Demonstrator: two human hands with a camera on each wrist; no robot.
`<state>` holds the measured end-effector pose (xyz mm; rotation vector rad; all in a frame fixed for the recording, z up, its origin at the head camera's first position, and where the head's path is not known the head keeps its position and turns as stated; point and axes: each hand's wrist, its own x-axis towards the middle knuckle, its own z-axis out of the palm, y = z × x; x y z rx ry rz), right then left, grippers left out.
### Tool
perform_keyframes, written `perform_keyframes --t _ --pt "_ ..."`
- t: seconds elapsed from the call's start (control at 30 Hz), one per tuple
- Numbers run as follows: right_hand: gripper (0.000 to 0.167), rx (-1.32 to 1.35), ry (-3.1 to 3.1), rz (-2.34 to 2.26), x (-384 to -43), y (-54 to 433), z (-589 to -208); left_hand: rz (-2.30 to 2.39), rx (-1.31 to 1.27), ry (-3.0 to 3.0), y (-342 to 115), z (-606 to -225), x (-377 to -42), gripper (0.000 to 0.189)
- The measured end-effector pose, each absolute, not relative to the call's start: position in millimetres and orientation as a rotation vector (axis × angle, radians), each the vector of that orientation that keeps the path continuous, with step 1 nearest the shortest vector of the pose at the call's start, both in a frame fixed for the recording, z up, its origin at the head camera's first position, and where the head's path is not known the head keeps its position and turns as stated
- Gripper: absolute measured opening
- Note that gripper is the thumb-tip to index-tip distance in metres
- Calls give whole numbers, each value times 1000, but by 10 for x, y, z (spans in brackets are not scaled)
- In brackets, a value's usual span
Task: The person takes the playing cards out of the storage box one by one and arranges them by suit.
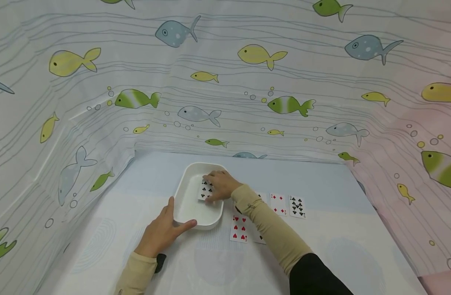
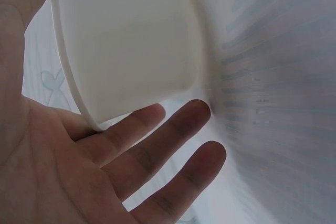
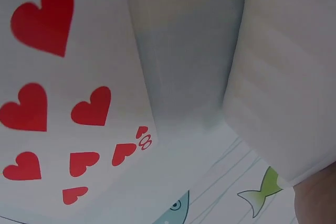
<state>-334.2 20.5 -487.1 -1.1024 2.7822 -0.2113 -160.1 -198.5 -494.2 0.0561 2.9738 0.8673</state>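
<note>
A white tray stands near the middle of the table. My left hand touches its near left corner, thumb and index finger spread along two sides. In the left wrist view the other fingers are extended beside the tray. Inside the tray area, my right hand holds a clubs playing card between thumb and fingertips. Close up in the right wrist view are an eight of hearts and a white wall; most of that hand is hidden there.
Right of the tray, face-up cards lie on the table: a hearts card, a four of diamonds, a clubs card and others partly covered by my right sleeve. Fish-patterned cloth walls in the table at the back and sides.
</note>
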Motion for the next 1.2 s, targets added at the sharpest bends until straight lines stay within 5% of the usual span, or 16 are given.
perform_keyframes --t 0.53,1.2 --pt "92 -1128 2744 -660 -3158 354 -4646 873 72 2977 -1977 -4927 -1596 122" --pt "88 -1307 2828 -675 -2789 751 -4413 861 65 2968 -1985 -4936 -1597 122"
